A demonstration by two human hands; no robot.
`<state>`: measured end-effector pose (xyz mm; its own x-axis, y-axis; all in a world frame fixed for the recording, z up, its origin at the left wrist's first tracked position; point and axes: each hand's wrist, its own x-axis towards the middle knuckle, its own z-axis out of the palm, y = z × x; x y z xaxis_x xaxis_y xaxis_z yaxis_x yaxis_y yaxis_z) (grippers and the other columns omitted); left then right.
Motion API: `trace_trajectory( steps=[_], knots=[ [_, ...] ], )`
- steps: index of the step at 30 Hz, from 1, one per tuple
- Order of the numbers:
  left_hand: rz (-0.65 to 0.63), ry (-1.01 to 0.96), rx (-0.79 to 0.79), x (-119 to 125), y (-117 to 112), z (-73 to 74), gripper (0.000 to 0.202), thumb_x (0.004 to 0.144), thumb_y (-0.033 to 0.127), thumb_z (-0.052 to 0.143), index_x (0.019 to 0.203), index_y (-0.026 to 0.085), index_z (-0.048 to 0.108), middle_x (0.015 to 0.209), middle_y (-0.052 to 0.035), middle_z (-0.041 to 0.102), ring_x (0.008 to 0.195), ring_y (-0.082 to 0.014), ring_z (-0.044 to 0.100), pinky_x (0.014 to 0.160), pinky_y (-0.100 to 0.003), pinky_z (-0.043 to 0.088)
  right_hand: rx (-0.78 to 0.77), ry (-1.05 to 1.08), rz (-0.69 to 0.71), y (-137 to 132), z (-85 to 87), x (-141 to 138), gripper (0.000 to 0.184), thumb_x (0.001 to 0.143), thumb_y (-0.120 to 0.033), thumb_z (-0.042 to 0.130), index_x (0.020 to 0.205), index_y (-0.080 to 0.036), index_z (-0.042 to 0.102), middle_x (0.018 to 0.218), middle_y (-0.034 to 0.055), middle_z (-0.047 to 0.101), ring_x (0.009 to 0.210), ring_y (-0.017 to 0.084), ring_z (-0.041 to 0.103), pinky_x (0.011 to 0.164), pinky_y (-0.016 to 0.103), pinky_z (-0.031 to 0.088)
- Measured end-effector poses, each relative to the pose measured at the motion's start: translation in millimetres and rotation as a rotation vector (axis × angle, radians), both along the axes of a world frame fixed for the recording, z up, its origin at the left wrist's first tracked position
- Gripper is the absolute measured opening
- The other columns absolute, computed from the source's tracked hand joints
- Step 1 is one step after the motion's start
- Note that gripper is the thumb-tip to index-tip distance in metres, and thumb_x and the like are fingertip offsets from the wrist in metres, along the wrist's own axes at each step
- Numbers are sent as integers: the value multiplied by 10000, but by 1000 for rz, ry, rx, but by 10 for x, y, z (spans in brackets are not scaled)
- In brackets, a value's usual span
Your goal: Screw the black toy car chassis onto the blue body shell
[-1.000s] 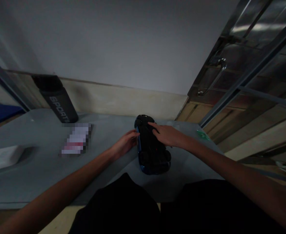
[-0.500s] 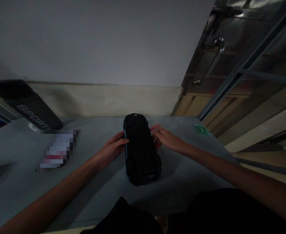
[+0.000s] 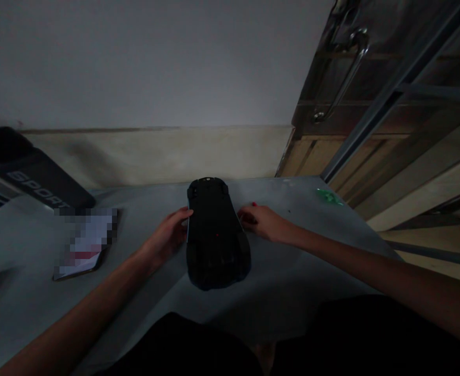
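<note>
A black toy car (image 3: 216, 235) with a blue edge lies on the grey table (image 3: 300, 271), its dark underside up, lengthwise away from me. My left hand (image 3: 167, 237) grips its left side with curled fingers. My right hand (image 3: 259, 222) holds its right side, fingers curled against the body. Both forearms reach in from the bottom corners.
A dark bottle marked SPORT (image 3: 37, 180) leans at the far left. A blurred-out flat item (image 3: 83, 243) lies left of the car. A small green scrap (image 3: 328, 197) sits near the table's far right edge. A metal door with a handle (image 3: 343, 68) stands at right.
My right hand slid off the top of the car to its right side. The car now sits a little more to the left in view and squarer to me.
</note>
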<state>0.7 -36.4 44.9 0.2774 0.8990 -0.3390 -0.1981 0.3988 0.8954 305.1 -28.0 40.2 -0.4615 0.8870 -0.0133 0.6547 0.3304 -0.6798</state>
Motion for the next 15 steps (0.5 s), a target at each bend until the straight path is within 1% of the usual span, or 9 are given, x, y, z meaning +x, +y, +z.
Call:
trace_trajectory(
  steps=[2,4,6,9,10,12,14,15],
  knots=[
    [-29,64,-22,-43,29,39,379,857,533,889,1078,229,840,1002,-60,908,995,-326,843,773,-366,627,4,53,69,-4,-78,-21,51,996,-186,735,1025,-206,772,937,25,739,808,180,659,779,325,515],
    [-25,111,-42,-72,48,80,380,848,558,860,1031,227,837,943,-47,905,960,-326,839,767,-365,619,21,114,133,-12,-171,-65,59,968,-203,787,1026,-213,782,1022,37,732,865,190,673,808,338,539],
    [-22,121,-49,-84,55,117,386,840,557,846,1010,211,831,887,-40,897,922,-321,833,769,-359,610,33,152,155,-21,-264,-131,84,953,-192,805,1027,-229,792,1062,43,731,906,202,684,829,353,562],
    [-26,127,-48,-80,50,161,380,848,541,821,1015,199,828,850,-32,894,930,-323,839,778,-355,605,23,153,148,-28,-353,-228,112,953,-141,780,988,-246,795,1041,38,739,897,208,692,822,361,579],
    [-25,128,-49,-77,47,174,369,854,529,812,1021,201,827,837,-27,892,933,-323,842,782,-357,606,23,147,143,-30,-360,-250,124,941,-119,781,951,-242,789,1020,35,735,876,206,690,811,359,576],
    [-20,125,-67,-74,43,195,341,856,501,804,1011,199,824,780,-21,875,879,-315,839,783,-363,610,25,133,140,-43,-338,-270,147,913,-82,796,888,-226,778,990,32,727,838,197,684,798,352,566],
    [-14,116,-99,-75,44,217,339,851,477,807,1020,184,825,742,-29,861,805,-309,830,783,-379,621,35,124,141,-69,-282,-269,139,906,-76,806,887,-211,781,989,34,725,820,192,681,798,349,560],
    [-4,113,-112,-77,46,229,347,848,466,809,1038,177,828,741,-34,862,782,-310,829,788,-391,631,45,122,143,-85,-251,-266,121,914,-87,809,920,-206,792,1008,40,729,831,196,685,805,350,560]
  ],
)
